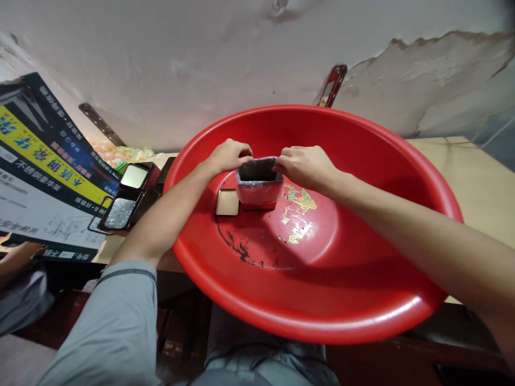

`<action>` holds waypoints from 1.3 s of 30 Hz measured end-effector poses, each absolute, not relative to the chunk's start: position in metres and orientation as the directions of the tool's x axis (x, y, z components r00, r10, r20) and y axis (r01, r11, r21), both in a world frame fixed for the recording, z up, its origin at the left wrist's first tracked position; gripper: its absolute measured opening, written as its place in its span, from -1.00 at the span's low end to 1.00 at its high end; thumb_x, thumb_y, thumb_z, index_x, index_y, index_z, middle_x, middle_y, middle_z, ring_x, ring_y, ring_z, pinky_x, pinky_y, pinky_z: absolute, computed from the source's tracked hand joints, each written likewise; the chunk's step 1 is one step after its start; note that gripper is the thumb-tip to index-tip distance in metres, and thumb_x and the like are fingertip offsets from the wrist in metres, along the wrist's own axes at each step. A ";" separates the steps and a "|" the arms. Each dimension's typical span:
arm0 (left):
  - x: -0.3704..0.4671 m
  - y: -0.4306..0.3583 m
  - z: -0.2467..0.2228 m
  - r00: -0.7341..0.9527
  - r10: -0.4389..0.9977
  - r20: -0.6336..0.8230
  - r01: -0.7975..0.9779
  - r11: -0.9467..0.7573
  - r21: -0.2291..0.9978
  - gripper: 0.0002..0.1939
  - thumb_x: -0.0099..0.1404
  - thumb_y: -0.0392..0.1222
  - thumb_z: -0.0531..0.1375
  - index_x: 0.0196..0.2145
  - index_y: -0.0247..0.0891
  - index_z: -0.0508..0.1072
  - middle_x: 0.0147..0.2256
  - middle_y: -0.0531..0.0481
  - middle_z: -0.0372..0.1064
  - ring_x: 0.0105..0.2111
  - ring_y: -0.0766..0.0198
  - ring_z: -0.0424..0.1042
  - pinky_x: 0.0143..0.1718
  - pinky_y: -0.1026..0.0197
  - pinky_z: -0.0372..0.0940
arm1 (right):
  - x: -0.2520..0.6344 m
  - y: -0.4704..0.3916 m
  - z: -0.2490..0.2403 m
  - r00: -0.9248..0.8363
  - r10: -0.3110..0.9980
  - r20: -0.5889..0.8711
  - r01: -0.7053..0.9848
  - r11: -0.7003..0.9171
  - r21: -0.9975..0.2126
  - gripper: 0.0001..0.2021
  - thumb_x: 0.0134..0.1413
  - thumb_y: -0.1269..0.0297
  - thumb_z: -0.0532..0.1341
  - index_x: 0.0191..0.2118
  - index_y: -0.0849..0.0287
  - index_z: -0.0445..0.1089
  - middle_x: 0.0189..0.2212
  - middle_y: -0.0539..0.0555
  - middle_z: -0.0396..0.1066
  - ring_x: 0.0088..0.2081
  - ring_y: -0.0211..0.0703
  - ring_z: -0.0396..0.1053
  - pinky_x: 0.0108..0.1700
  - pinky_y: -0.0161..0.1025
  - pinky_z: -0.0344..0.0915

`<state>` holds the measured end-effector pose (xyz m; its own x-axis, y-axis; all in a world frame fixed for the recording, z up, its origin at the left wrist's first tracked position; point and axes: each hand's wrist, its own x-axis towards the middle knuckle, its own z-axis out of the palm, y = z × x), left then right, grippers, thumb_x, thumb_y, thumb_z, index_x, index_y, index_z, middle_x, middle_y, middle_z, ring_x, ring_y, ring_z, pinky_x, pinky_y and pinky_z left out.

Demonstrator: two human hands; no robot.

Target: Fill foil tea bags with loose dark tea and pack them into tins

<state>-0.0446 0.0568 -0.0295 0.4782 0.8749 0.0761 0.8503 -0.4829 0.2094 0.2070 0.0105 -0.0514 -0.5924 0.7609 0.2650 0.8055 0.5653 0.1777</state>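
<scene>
A small square container point(259, 192), reddish outside with a dark inside and a clear film over its rim, stands in a big red basin point(322, 316). My left hand point(231, 155) pinches the rim at its left corner. At the right corner, the bent fingers of my right hand point(303, 163) grip the same rim. Just left of the container lies a small square piece point(227, 202) with a beige face and dark edges. Dark crumbs and a gold printed pattern show on the basin's floor.
Left of the basin, dark cases with shiny squares point(134, 176) sit on the wooden table point(475, 187). A large printed cardboard sheet point(52, 177) leans beyond them. Another person's hand point(20, 257) shows at the far left. A stained wall point(241, 53) rises behind.
</scene>
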 end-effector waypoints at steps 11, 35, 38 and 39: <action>-0.035 0.049 -0.026 0.489 0.868 -0.090 0.866 -0.495 -0.069 -0.63 0.50 -0.20 0.24 0.19 -0.16 0.66 0.05 -0.12 0.68 0.00 0.08 0.61 -0.13 0.19 0.37 | 0.205 0.003 -0.040 -0.650 0.734 0.197 0.757 0.601 0.257 -0.58 0.57 0.20 0.00 -0.08 0.25 0.60 -0.22 0.22 0.56 -0.36 -0.15 0.39 -0.41 -0.19 -0.15; -0.049 0.063 -0.027 0.516 0.852 -0.092 0.853 -0.500 0.150 -0.68 0.40 -0.29 0.33 0.07 -0.19 0.71 -0.05 0.01 0.65 -0.01 0.13 0.58 0.06 0.23 0.33 | 0.205 -0.014 -0.054 -0.760 0.596 0.258 0.647 0.732 0.214 -0.43 0.58 -0.02 -0.09 -0.25 0.17 0.54 -0.40 0.16 0.53 -0.43 -0.18 0.30 -0.35 -0.14 -0.13; -0.045 0.063 -0.027 0.507 0.855 -0.104 0.859 -0.492 0.139 -0.64 0.46 -0.27 0.30 0.15 -0.33 0.68 -0.03 0.00 0.62 0.07 0.11 0.55 0.11 0.24 0.27 | 0.192 -0.038 -0.078 -0.927 0.358 0.113 0.371 0.918 0.139 -0.51 0.60 0.02 -0.02 -0.23 0.15 0.54 -0.39 0.13 0.51 -0.38 -0.18 0.32 -0.32 -0.15 0.00; -0.044 0.063 -0.027 0.519 0.847 -0.115 0.853 -0.506 0.128 -0.62 0.50 -0.26 0.27 0.19 -0.42 0.65 -0.03 -0.03 0.62 0.08 0.10 0.54 0.09 0.23 0.24 | 0.185 -0.048 -0.090 -0.960 0.277 0.044 0.280 0.954 0.104 -0.55 0.60 0.08 0.00 -0.20 0.16 0.54 -0.37 0.13 0.52 -0.37 -0.18 0.34 -0.30 -0.15 0.05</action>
